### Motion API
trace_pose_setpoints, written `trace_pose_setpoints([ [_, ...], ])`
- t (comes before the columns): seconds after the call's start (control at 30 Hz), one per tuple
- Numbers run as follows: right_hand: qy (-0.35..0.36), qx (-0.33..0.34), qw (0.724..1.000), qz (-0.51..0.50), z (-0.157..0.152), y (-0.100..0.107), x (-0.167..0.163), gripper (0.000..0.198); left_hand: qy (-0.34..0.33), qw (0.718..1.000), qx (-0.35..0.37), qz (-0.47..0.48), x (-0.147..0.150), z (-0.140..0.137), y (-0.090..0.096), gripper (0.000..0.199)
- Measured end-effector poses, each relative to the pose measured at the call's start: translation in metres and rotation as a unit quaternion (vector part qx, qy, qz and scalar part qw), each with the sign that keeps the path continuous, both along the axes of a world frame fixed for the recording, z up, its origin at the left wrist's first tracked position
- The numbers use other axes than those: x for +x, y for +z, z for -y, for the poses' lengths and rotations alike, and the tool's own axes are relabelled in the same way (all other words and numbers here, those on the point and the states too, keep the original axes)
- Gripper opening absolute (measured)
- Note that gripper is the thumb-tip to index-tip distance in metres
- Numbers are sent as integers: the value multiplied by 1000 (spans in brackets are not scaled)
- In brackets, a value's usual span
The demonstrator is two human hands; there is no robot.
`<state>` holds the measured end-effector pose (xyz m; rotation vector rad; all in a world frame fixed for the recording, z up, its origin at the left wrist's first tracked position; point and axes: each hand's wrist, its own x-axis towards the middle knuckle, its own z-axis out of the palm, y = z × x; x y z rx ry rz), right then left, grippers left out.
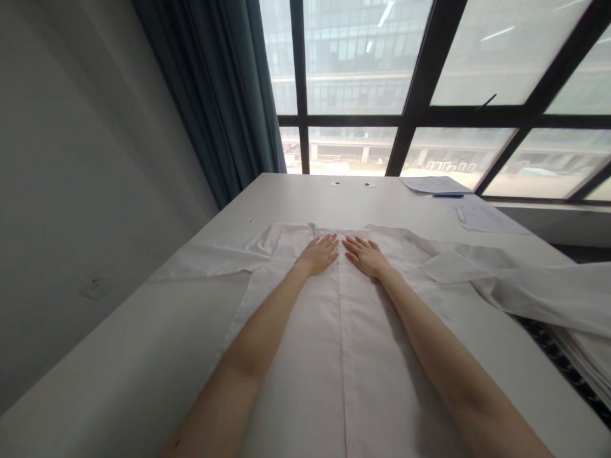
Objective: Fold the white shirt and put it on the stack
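Note:
A white long-sleeved garment (310,343), perhaps a shirt or coat, lies spread out with its collar end away from me and a front seam running down the middle. My left hand (319,254) rests flat on its upper part, just left of the seam, fingers stretched. On the other side of the seam, my right hand (365,256) also lies flat with fingers extended. Neither hand grips the cloth. The left sleeve (210,257) reaches toward the wall, while the right sleeve (534,280) runs past the table's right edge.
The white table (296,197) carries papers (436,185), a blue pen (449,196) and a small white item (461,215) at the far right. A wall (86,191) borders the left. Curtain (224,95) and windows (353,76) stand behind. Stacked fabric (582,362) sits at right.

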<state>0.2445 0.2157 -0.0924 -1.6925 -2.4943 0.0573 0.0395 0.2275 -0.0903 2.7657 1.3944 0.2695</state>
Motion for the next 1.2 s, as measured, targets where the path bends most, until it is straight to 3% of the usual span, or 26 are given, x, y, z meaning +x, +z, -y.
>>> trace_pose_setpoints([
  [0.4, -27, -47, 998, -10, 0, 0, 11, 54, 30, 997, -75, -23, -12, -3, 4, 55],
  [0.63, -55, -33, 998, -18, 9, -1, 28, 54, 79, 995, -63, -24, -27, 1, 6, 53],
  [0.83, -108, 33, 993, -15, 0, 11, 20, 43, 132, 991, 7, -5, -1, -1, 14, 42],
  [0.97, -138, 70, 988, -18, -13, 13, 0, 43, 139, 990, 24, 0, 23, -9, 13, 47],
  [1.2, -114, 9, 993, -12, -29, -4, -18, 53, 117, 992, -30, -23, 34, -19, -2, 59],
])
